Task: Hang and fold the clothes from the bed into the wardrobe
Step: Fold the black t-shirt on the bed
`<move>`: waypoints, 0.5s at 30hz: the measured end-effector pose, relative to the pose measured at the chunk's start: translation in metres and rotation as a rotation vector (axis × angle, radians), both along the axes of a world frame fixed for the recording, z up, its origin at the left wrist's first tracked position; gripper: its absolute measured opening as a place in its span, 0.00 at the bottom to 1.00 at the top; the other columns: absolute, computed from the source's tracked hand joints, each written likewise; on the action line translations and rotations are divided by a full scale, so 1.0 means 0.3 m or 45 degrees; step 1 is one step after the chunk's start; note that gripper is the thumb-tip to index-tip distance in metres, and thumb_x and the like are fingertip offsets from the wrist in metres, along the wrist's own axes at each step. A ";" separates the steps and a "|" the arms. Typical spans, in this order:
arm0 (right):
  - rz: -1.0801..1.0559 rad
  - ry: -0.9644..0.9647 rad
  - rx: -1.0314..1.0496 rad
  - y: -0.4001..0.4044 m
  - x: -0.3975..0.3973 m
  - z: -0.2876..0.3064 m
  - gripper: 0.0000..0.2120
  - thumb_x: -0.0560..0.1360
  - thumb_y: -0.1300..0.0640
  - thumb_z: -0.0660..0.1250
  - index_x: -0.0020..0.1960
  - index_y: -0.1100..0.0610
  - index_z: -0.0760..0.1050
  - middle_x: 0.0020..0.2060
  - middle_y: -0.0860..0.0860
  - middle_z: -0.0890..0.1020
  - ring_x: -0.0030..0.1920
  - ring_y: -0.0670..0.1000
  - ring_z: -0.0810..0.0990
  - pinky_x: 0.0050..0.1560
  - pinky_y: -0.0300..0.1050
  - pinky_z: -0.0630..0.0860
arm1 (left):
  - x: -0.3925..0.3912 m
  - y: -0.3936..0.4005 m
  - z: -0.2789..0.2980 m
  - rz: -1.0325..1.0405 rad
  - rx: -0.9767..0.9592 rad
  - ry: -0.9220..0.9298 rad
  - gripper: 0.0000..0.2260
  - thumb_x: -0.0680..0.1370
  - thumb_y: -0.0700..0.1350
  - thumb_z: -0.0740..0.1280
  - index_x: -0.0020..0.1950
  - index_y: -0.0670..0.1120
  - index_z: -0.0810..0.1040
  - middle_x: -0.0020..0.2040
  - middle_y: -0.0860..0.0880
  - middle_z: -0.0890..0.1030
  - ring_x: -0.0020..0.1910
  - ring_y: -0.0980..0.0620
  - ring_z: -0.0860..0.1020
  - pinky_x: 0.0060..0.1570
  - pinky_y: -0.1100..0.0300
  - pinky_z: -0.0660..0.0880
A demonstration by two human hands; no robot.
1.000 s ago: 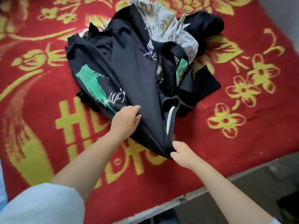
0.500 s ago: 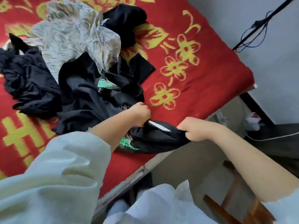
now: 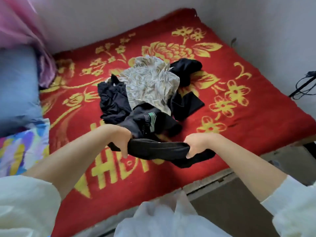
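Both hands, left hand [image 3: 122,142] and right hand [image 3: 194,144], grip a seemingly bunched black garment [image 3: 157,148].

The person wears a loose, pale cream-white top of thin, soft cloth, its wide sleeves [image 3: 25,199] bunched up above the elbows, leaving both forearms bare down to the left hand [image 3: 122,142] and right hand [image 3: 195,144].

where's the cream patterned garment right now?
Head view: the cream patterned garment lies mid-bed on the red blanket, atop the clothes pile, black garments on both sides, beyond both hands.
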State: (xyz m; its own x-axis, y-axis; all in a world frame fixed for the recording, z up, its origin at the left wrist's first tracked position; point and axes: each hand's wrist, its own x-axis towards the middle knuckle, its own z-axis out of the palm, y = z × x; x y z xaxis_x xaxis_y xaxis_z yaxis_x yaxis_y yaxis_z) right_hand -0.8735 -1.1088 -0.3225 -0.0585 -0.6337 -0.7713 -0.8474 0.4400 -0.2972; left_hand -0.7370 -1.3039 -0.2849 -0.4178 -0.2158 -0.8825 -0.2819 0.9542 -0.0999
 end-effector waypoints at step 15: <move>-0.378 -0.337 0.179 0.147 0.900 0.190 0.13 0.74 0.62 0.65 0.59 0.57 0.70 0.50 0.49 0.75 0.50 0.54 0.78 0.48 0.44 0.76 | 1.224 0.335 0.112 0.691 0.001 -0.239 0.10 0.71 0.49 0.67 0.35 0.45 0.74 0.36 0.47 0.75 0.35 0.48 0.74 0.38 0.61 0.70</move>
